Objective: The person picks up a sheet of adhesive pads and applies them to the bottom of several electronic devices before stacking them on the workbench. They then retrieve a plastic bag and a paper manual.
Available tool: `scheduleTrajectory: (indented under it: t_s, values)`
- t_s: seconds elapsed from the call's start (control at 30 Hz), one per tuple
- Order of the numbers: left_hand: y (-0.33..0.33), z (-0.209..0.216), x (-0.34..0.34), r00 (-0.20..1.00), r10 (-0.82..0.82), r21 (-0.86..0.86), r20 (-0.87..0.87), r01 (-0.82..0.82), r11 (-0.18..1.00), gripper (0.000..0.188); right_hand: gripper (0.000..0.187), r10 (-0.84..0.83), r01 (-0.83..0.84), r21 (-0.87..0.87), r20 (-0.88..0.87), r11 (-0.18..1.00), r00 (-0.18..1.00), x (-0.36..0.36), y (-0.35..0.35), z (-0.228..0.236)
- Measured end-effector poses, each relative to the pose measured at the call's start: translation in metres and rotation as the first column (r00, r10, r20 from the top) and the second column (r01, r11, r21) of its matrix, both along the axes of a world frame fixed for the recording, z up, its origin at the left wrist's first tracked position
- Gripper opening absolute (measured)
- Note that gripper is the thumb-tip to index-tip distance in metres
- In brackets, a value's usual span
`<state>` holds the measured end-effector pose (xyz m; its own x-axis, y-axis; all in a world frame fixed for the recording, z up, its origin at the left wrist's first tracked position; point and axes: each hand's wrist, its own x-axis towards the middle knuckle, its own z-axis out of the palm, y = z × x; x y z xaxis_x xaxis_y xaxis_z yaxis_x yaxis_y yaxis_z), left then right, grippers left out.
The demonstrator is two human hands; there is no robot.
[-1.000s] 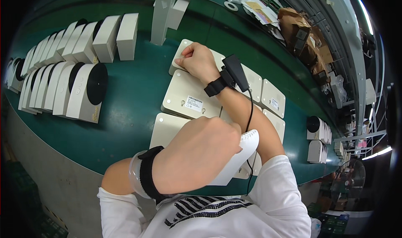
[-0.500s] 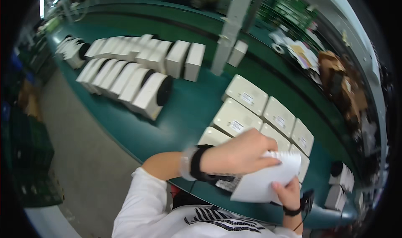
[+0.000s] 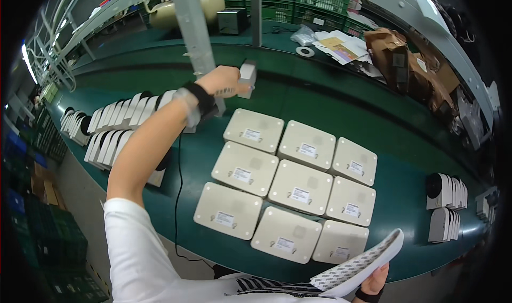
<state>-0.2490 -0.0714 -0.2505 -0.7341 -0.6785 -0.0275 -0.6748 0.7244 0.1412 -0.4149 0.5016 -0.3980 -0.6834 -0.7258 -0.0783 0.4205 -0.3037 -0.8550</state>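
Note:
My left hand [image 3: 220, 82] reaches far across the bench beside the grey post, its fingers closed around a small upright white box [image 3: 247, 73]. The box's lower part is partly covered by my fingers. Low at the right, my right hand [image 3: 376, 279] grips a bent white sheet [image 3: 358, 264] with a repeated grey print on one face. Between my hands, several cream, rounded-corner cases [image 3: 300, 187] lie flat in rows. Each carries a small white label.
Rows of white units with black round ends [image 3: 120, 114] stand at the left, more [image 3: 447, 191] at the right. A grey post [image 3: 194, 31] rises from the bench [image 3: 184, 196]. A black cable [image 3: 178, 212] runs along it. Papers [image 3: 341, 48] and brown paper [image 3: 397, 58] lie behind.
My left hand has left the white sheet and moved far forward to the small white box. My right hand keeps the sheet, now lower and bent. The view has shifted right.

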Motion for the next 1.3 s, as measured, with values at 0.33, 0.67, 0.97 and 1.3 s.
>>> scheduleTrajectory:
  t_s: [0.33,0.67,0.97,1.3]
  values:
    - [-0.093,-0.093,-0.098,0.951,0.304,0.047,0.06,-0.307,0.951,0.075,0.056,-0.349,0.42,0.379,-0.243,0.825,0.905,-0.111,0.152,-0.019]
    - [-0.004,-0.045,-0.042,0.983,0.013,-0.138,-0.185,-0.039,0.99,0.051,0.061,-0.112,0.914,0.395,-0.908,0.097,0.404,-0.137,0.093,-0.028]
    - [0.126,0.012,0.158,0.949,0.175,-0.214,-0.261,-0.234,0.948,0.054,0.044,-0.252,0.789,0.28,-0.844,0.546,0.474,-0.107,0.051,0.012]
    - [0.111,-0.105,0.234,0.927,0.359,-0.139,-0.113,-0.372,0.918,0.055,0.075,0.349,0.065,0.567,-0.59,0.821,0.728,-0.171,-0.171,0.017]
